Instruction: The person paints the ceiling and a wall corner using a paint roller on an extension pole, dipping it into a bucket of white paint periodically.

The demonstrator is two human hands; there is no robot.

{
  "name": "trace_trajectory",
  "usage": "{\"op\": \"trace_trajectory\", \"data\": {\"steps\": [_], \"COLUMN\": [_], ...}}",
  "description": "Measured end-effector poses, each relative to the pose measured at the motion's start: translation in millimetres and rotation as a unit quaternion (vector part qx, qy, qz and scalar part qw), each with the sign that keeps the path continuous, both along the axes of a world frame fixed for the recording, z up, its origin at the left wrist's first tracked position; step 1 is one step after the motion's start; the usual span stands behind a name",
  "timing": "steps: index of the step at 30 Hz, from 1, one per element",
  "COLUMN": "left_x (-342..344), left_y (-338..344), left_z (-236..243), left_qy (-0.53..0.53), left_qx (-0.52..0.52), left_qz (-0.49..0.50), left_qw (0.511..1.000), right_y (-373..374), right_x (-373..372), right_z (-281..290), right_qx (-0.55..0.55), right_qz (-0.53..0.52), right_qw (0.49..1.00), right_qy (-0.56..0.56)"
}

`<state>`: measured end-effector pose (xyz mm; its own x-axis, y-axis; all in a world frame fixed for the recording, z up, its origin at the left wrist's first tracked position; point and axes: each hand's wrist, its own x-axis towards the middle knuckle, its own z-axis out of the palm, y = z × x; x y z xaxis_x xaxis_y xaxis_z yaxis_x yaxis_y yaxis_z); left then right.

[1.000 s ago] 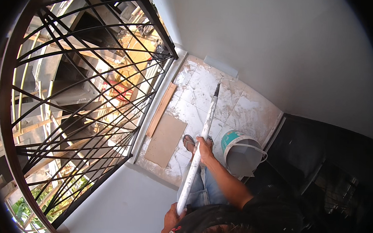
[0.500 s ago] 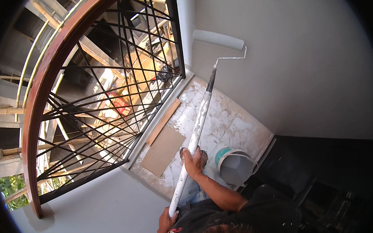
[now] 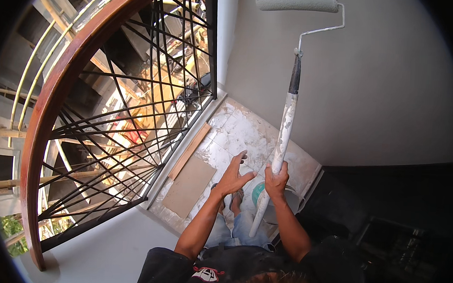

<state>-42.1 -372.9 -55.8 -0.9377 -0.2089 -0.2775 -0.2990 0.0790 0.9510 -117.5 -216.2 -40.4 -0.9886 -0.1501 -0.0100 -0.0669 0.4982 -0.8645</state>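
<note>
My right hand (image 3: 276,179) is wrapped round the white, paint-flecked pole of a paint roller (image 3: 285,129). The pole slants up and away from me, its lower end hanging free above my legs. At the top, a thin wire frame carries the pale roller sleeve (image 3: 297,1) in front of the grey wall (image 3: 352,81); I cannot tell whether it touches. My left hand (image 3: 233,176) is off the pole, just left of it, with thumb and fingers spread and nothing in it. Partly hidden behind the pole and my right forearm stands a paint bucket (image 3: 294,201) with a green patch.
On the left, a curved wooden handrail (image 3: 35,131) tops a black metal railing (image 3: 120,118), with scaffolding poles and building clutter beyond. A brown board (image 3: 189,187) and a wood strip (image 3: 190,151) lie on the paint-smeared tile floor (image 3: 237,126). The right side is dark.
The roller has moved up and to the right. My left hand has let go of the pole's lower end and come forward, opened. My right hand has shifted right, still gripping the pole.
</note>
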Motion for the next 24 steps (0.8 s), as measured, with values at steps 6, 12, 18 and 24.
{"op": "trace_trajectory", "data": {"steps": [6,12,18,24], "left_x": [-118.0,-172.2,-180.9,-197.7], "left_y": [49.6,71.7,122.6,152.0], "left_z": [76.0,130.2,147.5,103.3], "left_qy": [0.134,0.224,0.126,0.113], "left_qx": [0.237,0.308,0.279,0.313], "left_qz": [-0.033,-0.055,0.069,0.192], "left_qw": [0.962,0.923,0.949,0.923], "right_y": [3.9,63.1,131.8,161.8], "right_x": [-29.4,-59.4,-34.4,-44.8], "right_z": [44.7,69.1,60.1,78.3], "right_qx": [-0.087,-0.004,0.035,0.103], "right_qz": [0.002,-0.011,0.042,0.077], "right_qw": [0.987,0.991,0.995,0.991], "right_qy": [0.136,0.134,0.085,0.041]}}
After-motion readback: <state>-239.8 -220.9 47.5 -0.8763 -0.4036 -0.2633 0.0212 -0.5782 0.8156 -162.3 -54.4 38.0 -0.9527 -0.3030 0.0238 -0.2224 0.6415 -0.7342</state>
